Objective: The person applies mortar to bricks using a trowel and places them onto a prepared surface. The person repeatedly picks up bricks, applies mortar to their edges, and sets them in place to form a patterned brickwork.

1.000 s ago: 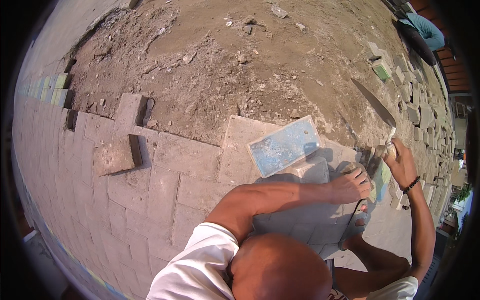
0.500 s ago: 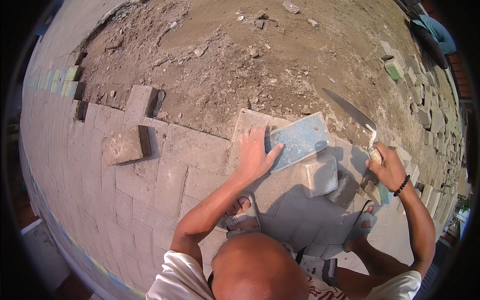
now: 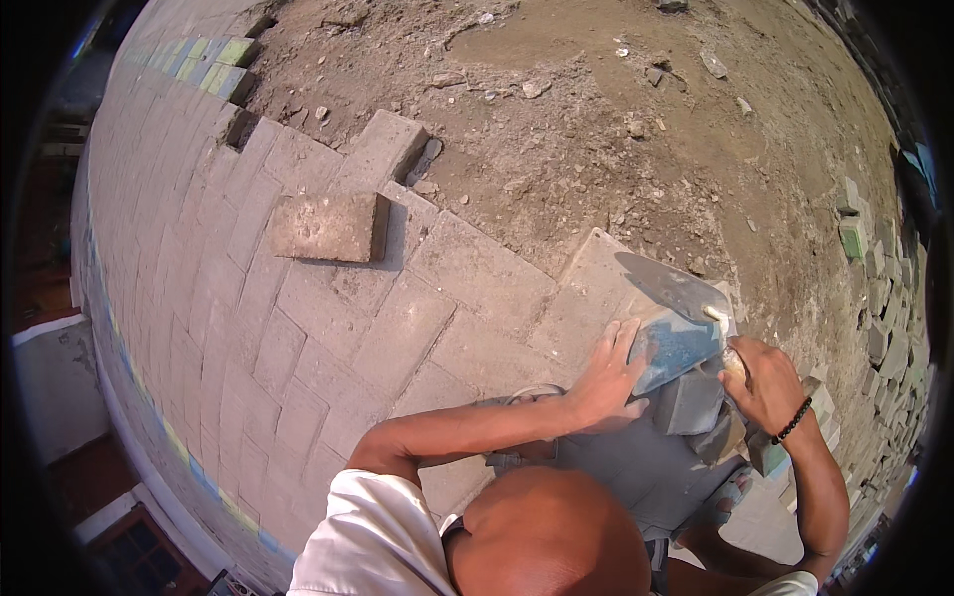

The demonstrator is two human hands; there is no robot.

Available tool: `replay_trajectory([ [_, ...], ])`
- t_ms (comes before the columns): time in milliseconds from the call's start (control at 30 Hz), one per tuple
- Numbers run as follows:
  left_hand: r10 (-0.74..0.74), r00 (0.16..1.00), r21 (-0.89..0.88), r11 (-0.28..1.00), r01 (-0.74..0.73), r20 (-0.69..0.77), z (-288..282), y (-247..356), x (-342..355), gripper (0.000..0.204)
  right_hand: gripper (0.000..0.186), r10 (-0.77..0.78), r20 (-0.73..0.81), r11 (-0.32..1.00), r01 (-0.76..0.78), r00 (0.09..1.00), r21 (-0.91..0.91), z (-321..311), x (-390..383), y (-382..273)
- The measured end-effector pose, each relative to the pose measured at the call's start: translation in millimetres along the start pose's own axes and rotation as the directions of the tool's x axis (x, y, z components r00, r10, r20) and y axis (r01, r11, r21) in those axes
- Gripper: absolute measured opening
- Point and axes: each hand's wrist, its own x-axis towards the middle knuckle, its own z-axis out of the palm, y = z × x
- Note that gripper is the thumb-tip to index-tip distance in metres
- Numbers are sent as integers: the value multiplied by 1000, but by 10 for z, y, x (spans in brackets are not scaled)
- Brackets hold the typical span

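Note:
My right hand (image 3: 763,387) is closed around the handle of a trowel (image 3: 671,283), a dark bead bracelet on its wrist. The trowel's blade points left over a pale flat paver (image 3: 576,288) and the upper edge of a worn blue plate (image 3: 678,350). My left hand (image 3: 604,382) is at the plate's left end, fingers stretched out and thumb apart, touching its edge. Just below the plate stands a grey block (image 3: 689,402), partly covered by it. A brownish block (image 3: 720,439) sits beside it, near my right wrist.
A loose brown brick (image 3: 330,227) lies on the laid paving (image 3: 328,303) to the left. Another block (image 3: 383,149) borders the bare, stony soil (image 3: 556,119). Many loose pavers (image 3: 884,338) are heaped at the far right. Green-painted blocks (image 3: 231,55) edge the upper left.
The trowel blade has swung left and down over the blue plate and paver. My hands are closer together. The whole view has shifted, with the ground appearing farther right.

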Motion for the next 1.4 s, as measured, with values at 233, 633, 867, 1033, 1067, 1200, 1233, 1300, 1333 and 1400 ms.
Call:
replay_trajectory([
  [233,-30,798,245,944,220,-602,-1933,-786,-568,48,34,-197,292,921,279,936,-273,171,409,-743],
  [633,-507,798,611,531,587,-326,-3210,-1733,-922,117,39,-122,-151,748,-9,981,-664,-470,722,-581],
  [867,-506,861,796,499,344,-54,-3427,-2003,-600,132,33,-370,218,721,428,903,-546,-115,678,-975],
  [1033,-457,890,832,493,255,-2,-3450,-2091,-595,136,31,-223,29,601,161,974,-783,-493,942,-611],
  [1067,-453,891,828,505,244,14,-3485,-2070,-582,135,34,-169,-71,608,47,983,-792,-597,915,-423],
  [1200,-398,917,816,541,202,37,-3537,-2043,-625,130,45,-78,-183,896,-12,980,-444,-751,838,-466],
  [1233,-399,916,822,534,201,36,-3542,-2021,-607,129,49,-67,-108,937,25,992,-348,-698,812,-507],
  [1300,-415,909,801,531,275,-37,-3537,-1955,-557,127,46,-182,30,967,185,983,-176,-472,790,-745],
  [1333,-436,894,772,531,350,-106,-3546,-1893,-552,126,45,-152,164,979,171,975,-107,-322,828,-904],
  [1400,-474,849,643,579,501,-234,-3617,-1790,-543,125,47,-256,316,967,244,914,78,156,921,-1129],
])
